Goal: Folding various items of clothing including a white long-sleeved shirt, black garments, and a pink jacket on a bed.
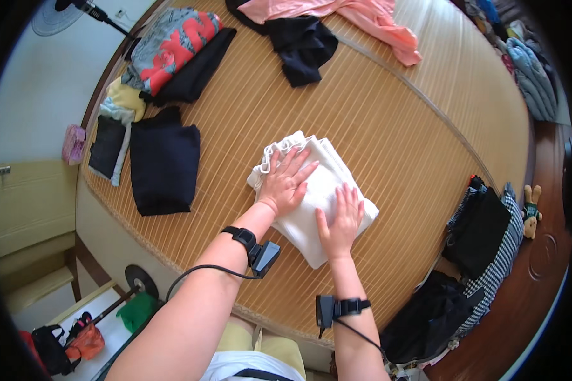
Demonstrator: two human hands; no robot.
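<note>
A folded white garment [321, 185] lies before me on a bamboo sleeping mat [248, 114]. Gathered, ruffled fabric shows along its far left edge. My left hand [286, 181] rests flat on its left part, fingers spread over the cloth. Palm down, my right hand [342, 221] presses on its right part, thumb apart from the fingers. Neither hand grips anything. Each wrist wears a black strap with a small cabled device. To the left lies a folded dark navy garment [164, 164].
Folded clothes, including a grey-and-red printed garment [176, 50], line the left side. At the far edge lie a pink garment [381, 24] and black clothing [302, 47]. Dark clothes [479, 233] pile on the right, by a teddy bear [532, 212]. A fan [57, 16] stands at upper left.
</note>
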